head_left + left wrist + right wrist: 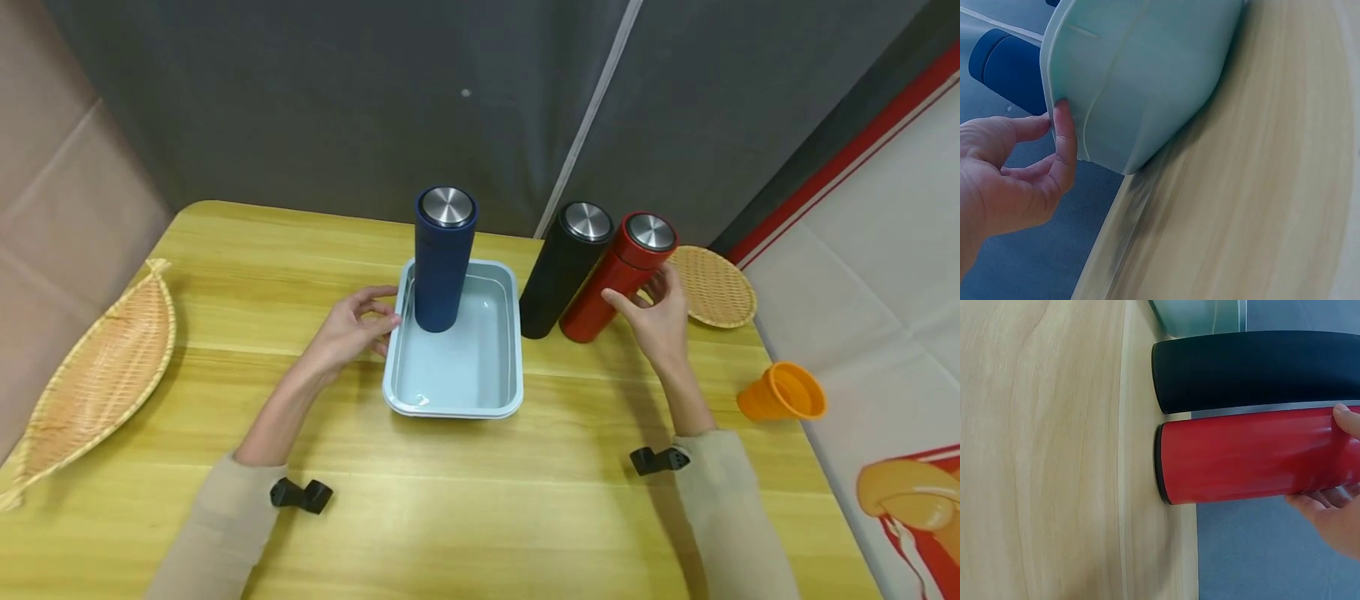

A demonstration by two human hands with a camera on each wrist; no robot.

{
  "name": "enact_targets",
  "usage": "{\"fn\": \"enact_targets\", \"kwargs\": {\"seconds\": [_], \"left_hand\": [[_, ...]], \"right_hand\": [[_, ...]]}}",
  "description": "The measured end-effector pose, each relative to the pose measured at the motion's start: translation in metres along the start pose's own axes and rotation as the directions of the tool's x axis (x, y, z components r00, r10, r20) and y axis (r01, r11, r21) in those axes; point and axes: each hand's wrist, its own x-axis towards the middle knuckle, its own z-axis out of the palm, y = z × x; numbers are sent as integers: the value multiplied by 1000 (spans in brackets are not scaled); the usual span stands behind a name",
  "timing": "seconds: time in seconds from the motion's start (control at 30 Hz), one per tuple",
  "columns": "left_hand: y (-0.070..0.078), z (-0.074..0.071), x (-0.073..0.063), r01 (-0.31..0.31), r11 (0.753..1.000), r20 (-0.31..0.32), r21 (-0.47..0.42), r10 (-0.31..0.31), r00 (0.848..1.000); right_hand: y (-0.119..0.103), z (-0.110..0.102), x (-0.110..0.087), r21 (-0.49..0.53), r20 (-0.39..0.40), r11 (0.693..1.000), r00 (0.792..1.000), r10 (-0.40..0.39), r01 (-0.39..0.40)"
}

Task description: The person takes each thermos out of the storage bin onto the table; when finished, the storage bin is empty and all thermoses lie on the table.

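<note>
A pale blue plastic basin sits mid-table with a navy thermos upright inside, toward its back left. My left hand pinches the basin's left rim between thumb and fingers, which the left wrist view also shows from below. On the right, my right hand grips a red thermos around its upper body, thumb on the near side. The red thermos stands close beside a black thermos, which is just right of the basin. In the right wrist view the red thermos's base meets the table or nearly so; I cannot tell which.
At the far left lies a leaf-shaped woven basket. A round woven tray rests behind my right hand, and an orange cup lies tilted near the right edge. A grey curtain hangs behind the wooden table.
</note>
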Motion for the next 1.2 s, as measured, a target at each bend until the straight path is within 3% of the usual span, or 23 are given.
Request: {"fn": "enact_targets", "kwargs": {"seconds": [0.3, 0.5, 0.7, 1.2], "left_hand": [[0, 1, -2, 0, 1000, 10, -21, 0, 1000], [0, 2, -2, 2, 1000, 3, -29, -2, 1000], [-2, 3, -2, 4, 999, 6, -46, -4, 1000], [0, 1, 0, 5, 999, 7, -40, -5, 1000]], "right_hand": [[24, -5, 7, -19, -2, 1000, 1000, 3, -3], [11, -2, 0, 0, 10, 1000, 1000, -29, 29], [3, 2, -6, -43, 10, 999, 1000, -27, 28], [11, -7, -15, -5, -6, 1000, 1000, -23, 23]]}}
